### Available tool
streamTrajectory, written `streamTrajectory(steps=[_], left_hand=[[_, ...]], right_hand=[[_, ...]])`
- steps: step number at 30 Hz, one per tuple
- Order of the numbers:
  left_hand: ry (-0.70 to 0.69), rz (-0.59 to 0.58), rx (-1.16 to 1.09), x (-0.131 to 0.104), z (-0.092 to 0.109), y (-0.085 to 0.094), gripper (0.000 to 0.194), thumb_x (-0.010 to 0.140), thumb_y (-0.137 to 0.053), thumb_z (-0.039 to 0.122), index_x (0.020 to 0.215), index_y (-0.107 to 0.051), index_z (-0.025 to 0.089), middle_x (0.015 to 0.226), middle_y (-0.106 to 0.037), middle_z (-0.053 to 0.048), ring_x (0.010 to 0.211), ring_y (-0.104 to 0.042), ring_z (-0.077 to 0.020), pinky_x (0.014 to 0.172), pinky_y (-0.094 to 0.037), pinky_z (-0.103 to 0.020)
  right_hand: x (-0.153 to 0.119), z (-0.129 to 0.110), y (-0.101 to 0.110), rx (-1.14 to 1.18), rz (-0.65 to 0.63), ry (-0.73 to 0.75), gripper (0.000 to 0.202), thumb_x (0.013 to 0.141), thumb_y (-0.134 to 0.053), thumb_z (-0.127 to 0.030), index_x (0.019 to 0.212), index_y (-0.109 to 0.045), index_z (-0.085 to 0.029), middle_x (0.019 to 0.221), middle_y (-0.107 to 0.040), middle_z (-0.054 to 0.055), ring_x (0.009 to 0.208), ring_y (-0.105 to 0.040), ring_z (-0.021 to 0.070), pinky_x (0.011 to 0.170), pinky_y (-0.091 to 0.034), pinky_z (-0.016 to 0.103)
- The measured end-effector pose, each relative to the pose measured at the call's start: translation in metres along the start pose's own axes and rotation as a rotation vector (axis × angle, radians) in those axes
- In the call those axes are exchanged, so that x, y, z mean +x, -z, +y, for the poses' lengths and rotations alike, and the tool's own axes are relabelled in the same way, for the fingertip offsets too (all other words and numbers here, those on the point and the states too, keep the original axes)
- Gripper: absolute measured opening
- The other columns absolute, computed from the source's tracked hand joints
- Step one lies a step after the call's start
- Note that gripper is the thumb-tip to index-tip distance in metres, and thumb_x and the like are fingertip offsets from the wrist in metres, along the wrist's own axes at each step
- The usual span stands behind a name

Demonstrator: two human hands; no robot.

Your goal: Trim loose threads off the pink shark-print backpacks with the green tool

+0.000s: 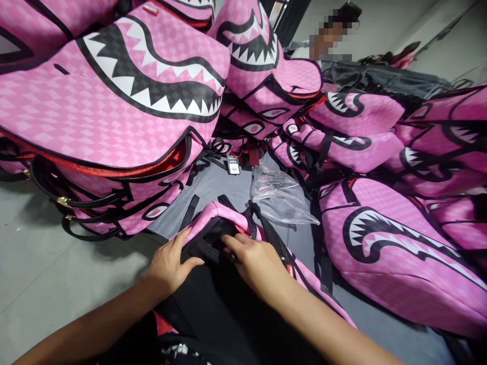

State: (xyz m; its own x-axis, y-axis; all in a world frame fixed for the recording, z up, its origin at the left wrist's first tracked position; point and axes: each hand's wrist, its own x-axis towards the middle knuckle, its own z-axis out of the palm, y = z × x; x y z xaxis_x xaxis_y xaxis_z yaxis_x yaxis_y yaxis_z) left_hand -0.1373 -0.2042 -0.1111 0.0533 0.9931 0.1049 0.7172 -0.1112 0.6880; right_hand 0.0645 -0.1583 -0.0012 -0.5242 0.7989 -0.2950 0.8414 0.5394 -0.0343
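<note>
A pink backpack (216, 209) with black back panel lies in front of me, its top open and the dark inside showing. My left hand (171, 263) grips the pink edge at the left of the opening, thumb stretched out over the black fabric. Curled at the right side of the opening is my right hand (253, 258), its fingertips reaching into the dark interior; what they pinch there is hidden. Black straps hang by the bag's right side. Just beyond it, a clear plastic bag (283, 195) and a hang tag (233, 165) lie on the grey table surface (216, 177).
Stacked pink shark-mouth bags (160, 76) rise at the left, the upper one unzipped, with black handles jutting out. Another pink backpack (403, 253) lies close on the right, before further piles (449, 132). A person (331, 33) is at the back, blurred out.
</note>
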Motion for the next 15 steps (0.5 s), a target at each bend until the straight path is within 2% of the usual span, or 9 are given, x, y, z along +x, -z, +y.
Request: streamTrajectory(steps=[2,6,9,12,15], left_hand=[[-0.03,-0.003,-0.014,-0.001,-0.001,0.002,0.058,0.084,-0.065,0.039,0.135,-0.044,0.02,0.13,-0.064,-0.011,0.119,-0.063,-0.0274,0.099,-0.052,-0.042],[0.005,0.003,-0.016,-0.006,-0.006,0.006,0.059,0.086,-0.058,0.053,0.134,-0.045,0.02,0.127,-0.067,-0.011,0.116,-0.064,-0.0277,0.097,-0.053,-0.038],[0.076,-0.008,0.036,-0.001,-0.016,0.005,0.07,0.082,-0.053,0.064,0.135,-0.045,0.019,0.123,-0.067,-0.015,0.113,-0.065,-0.0346,0.091,-0.055,-0.043],[0.112,-0.066,0.081,0.004,-0.017,0.004,0.075,0.081,-0.05,0.069,0.136,-0.043,0.019,0.12,-0.068,-0.017,0.11,-0.065,-0.0391,0.088,-0.054,-0.047],[0.185,-0.118,0.133,0.005,-0.006,0.006,0.076,0.082,-0.046,0.07,0.14,-0.038,0.02,0.116,-0.068,-0.018,0.107,-0.066,-0.0421,0.086,-0.054,-0.05]], right_hand=[[0.008,-0.006,-0.001,0.096,0.087,0.037,0.043,0.086,-0.047,-0.005,0.124,-0.059,-0.02,0.095,-0.073,0.007,0.082,-0.071,0.0178,0.065,-0.047,0.025],[0.02,-0.024,0.001,0.152,0.238,0.199,0.027,0.083,-0.052,-0.009,0.101,-0.07,-0.019,0.085,-0.075,0.003,0.074,-0.069,0.0147,0.061,-0.045,0.021],[0.015,-0.029,0.01,0.024,0.39,0.139,0.029,0.083,-0.051,-0.006,0.097,-0.072,-0.02,0.081,-0.074,-0.004,0.073,-0.067,0.0111,0.062,-0.044,0.018],[-0.007,-0.022,0.013,-0.12,0.366,0.107,0.024,0.08,-0.056,-0.002,0.086,-0.073,-0.019,0.083,-0.076,-0.004,0.071,-0.067,0.0102,0.062,-0.046,0.019],[-0.035,-0.004,0.006,-0.138,0.249,0.018,0.028,0.065,-0.063,0.011,0.068,-0.071,-0.016,0.074,-0.077,0.004,0.067,-0.069,0.0166,0.061,-0.05,0.025]])
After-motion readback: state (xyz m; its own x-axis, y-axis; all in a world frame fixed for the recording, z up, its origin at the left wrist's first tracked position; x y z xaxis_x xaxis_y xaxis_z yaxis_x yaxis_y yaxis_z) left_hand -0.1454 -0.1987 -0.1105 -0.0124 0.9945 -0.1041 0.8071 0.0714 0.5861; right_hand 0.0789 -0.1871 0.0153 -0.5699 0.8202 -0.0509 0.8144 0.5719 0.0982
